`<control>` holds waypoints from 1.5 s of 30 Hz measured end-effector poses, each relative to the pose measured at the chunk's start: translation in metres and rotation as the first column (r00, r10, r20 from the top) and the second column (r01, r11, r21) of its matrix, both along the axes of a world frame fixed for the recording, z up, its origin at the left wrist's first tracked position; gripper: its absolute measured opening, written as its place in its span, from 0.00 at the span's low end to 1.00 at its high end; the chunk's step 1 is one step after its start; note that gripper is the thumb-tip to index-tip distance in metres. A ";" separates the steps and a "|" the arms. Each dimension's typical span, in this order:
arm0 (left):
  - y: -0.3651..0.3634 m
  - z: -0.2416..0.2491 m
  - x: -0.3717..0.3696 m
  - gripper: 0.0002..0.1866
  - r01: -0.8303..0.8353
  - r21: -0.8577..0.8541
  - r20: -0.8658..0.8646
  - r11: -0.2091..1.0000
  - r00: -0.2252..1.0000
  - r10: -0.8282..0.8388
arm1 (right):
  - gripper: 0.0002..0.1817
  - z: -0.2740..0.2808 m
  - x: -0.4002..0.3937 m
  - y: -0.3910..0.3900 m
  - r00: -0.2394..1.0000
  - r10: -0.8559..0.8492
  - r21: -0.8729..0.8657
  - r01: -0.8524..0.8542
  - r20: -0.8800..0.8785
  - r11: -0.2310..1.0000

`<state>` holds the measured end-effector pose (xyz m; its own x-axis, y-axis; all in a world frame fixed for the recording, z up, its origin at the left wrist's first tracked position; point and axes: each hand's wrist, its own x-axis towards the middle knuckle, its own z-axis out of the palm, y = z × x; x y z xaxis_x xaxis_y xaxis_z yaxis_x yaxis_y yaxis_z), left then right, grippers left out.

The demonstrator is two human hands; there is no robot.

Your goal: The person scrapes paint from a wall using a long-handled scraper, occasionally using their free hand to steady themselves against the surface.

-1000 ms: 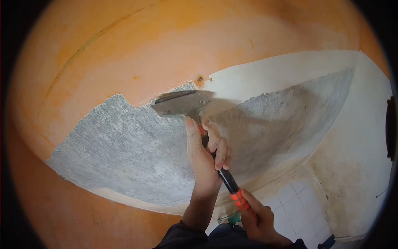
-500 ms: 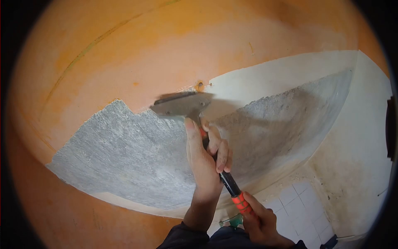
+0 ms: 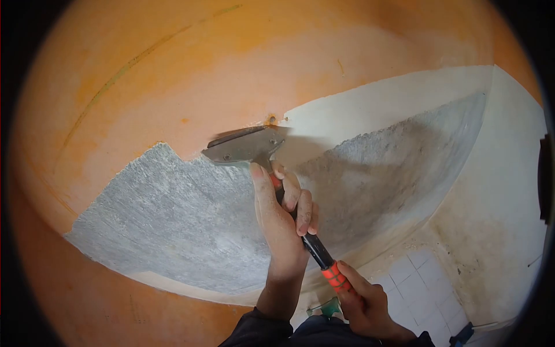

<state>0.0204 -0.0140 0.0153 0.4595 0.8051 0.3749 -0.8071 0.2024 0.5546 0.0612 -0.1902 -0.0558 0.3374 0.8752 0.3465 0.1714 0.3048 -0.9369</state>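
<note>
A long-handled wall scraper (image 3: 241, 149) lies with its wide metal blade against the wall, where peach-orange paint meets a bared grey patch. My left hand (image 3: 280, 217) wraps round the black shaft just below the blade, thumb stretched up along it. Lower down, my right hand (image 3: 367, 306) grips the red-banded end of the handle. Just above the blade's right corner is a small rust-edged hole (image 3: 272, 120) in the wall. The blade hides the wall directly behind it.
The scraped grey area (image 3: 173, 214) spreads below the orange paint (image 3: 144, 104). A white strip (image 3: 370, 104) runs to the corner at right. White floor tiles (image 3: 416, 289) and a green object (image 3: 329, 307) show below. A dark object (image 3: 544, 179) is at the right edge.
The whole view has shifted slightly left. Against the hole in the wall, the blade is in nearly the same spot, and both hands keep their hold on the scraper.
</note>
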 end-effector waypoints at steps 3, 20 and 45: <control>-0.001 -0.005 -0.001 0.21 -0.007 -0.009 -0.003 1.000 1.000 0.007 | 0.26 -0.004 -0.004 -0.005 0.999 0.013 0.013 -0.012 -0.042 1.000; -0.006 0.003 0.003 0.20 0.038 0.011 0.085 0.999 0.996 -0.038 | 0.25 0.007 0.006 -0.011 0.981 0.095 -0.006 -0.097 -0.168 0.995; -0.005 0.008 0.007 0.19 0.010 -0.037 0.100 0.999 0.995 -0.006 | 0.25 0.008 0.007 -0.010 0.992 0.045 0.014 -0.044 -0.118 0.999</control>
